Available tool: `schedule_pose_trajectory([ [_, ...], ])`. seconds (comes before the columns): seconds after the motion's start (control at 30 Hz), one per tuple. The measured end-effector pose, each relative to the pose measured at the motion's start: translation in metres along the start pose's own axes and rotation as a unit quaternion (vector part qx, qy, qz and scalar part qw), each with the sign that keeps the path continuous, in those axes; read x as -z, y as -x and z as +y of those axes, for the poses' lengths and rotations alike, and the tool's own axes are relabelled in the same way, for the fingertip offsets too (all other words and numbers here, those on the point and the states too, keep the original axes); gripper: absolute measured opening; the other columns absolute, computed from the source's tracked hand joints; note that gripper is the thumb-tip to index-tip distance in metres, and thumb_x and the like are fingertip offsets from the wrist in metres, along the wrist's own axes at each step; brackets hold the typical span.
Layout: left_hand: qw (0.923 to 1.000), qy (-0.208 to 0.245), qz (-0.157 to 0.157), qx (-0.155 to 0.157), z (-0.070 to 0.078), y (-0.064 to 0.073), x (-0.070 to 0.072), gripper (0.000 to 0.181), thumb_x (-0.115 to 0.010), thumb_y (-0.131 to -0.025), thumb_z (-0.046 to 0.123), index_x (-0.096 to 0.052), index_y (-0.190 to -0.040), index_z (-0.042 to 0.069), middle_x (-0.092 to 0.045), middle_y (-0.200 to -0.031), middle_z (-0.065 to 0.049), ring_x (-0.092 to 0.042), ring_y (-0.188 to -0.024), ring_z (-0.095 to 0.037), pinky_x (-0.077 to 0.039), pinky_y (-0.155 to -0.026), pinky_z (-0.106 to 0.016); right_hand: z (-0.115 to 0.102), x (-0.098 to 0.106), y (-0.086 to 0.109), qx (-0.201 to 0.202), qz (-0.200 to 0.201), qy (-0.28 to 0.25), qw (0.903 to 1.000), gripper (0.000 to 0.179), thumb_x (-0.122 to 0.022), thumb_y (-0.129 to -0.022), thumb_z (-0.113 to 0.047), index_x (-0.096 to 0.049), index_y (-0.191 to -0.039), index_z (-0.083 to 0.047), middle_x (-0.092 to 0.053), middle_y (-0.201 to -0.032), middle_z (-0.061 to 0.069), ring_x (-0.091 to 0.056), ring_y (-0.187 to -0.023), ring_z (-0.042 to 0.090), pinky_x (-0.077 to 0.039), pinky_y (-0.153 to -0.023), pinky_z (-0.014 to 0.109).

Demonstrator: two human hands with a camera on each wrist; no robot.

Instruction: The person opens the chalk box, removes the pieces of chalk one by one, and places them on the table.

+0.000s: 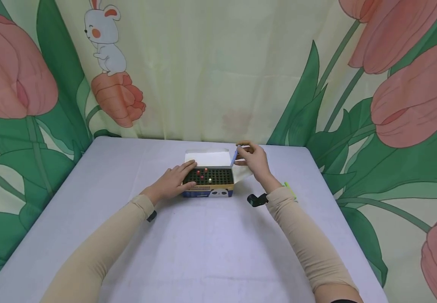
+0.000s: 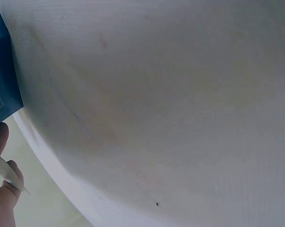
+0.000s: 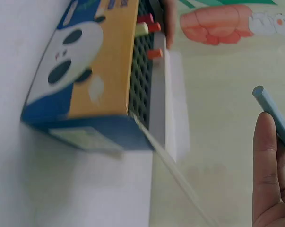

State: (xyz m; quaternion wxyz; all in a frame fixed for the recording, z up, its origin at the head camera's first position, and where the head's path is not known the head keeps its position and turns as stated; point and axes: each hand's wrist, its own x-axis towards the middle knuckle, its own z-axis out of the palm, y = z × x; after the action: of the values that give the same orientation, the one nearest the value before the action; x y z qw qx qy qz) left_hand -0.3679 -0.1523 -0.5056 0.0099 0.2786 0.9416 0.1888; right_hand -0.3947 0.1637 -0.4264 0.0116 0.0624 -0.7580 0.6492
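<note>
A blue and yellow cardboard box (image 1: 188, 194) with a panda on its front sits on the table, its white lid (image 1: 208, 158) raised at the back. Several coloured chalk sticks, red, orange and pale yellow (image 3: 141, 29), stand in its dark perforated insert (image 1: 222, 175). My left hand (image 1: 170, 182) rests at the box's left end, fingers extended toward the back, thumb along the near edge. Above the right end, my right hand (image 1: 255, 160) pinches a blue chalk stick (image 3: 273, 116) between thumb and fingers, held at a slant and apart from the insert.
A white side flap (image 1: 242, 173) sticks out from the box's right end. Beside my right cuff shows a bright green strip (image 1: 290, 190). The white-covered table (image 1: 203, 252) ends at a patterned curtain (image 1: 218, 84) behind the box.
</note>
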Motion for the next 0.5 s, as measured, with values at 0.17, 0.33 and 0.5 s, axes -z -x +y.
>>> schedule_pose_trajectory([
  [0.17, 1.0000, -0.001, 0.002, 0.003, 0.001, 0.001, 0.000, 0.079, -0.046, -0.106, 0.059, -0.018, -0.168, 0.019, -0.019, -0.174, -0.005, -0.044, -0.142, -0.041, -0.033, -0.111, -0.067, 0.000, 0.028, -0.002, 0.002, 0.003, 0.009, 1.0000, 0.037, -0.065, -0.104, -0.020, -0.063, -0.136, -0.001, -0.067, -0.107, 0.012, -0.072, -0.088, 0.014, -0.062, -0.076, 0.032],
  [0.33, 1.0000, -0.005, 0.004, -0.001, -0.001, 0.001, -0.001, 0.079, -0.045, -0.106, 0.060, -0.017, -0.168, 0.019, -0.018, -0.174, -0.005, -0.044, -0.143, -0.041, -0.032, -0.111, -0.069, 0.004, 0.051, -0.001, 0.004, 0.013, -0.005, 0.9999, 0.037, -0.066, -0.104, -0.020, -0.064, -0.135, 0.000, -0.067, -0.101, 0.005, -0.072, -0.086, 0.012, -0.062, -0.076, 0.032],
  [0.5, 1.0000, -0.004, 0.005, 0.001, -0.003, 0.000, -0.003, 0.079, -0.044, -0.106, 0.061, -0.017, -0.168, 0.021, -0.018, -0.174, -0.004, -0.043, -0.143, -0.041, -0.031, -0.112, -0.070, 0.010, 0.067, -0.002, 0.005, 0.016, 0.028, 0.9995, 0.036, -0.066, -0.104, -0.020, -0.065, -0.134, -0.001, -0.066, -0.102, 0.005, -0.072, -0.084, 0.010, -0.062, -0.075, 0.031],
])
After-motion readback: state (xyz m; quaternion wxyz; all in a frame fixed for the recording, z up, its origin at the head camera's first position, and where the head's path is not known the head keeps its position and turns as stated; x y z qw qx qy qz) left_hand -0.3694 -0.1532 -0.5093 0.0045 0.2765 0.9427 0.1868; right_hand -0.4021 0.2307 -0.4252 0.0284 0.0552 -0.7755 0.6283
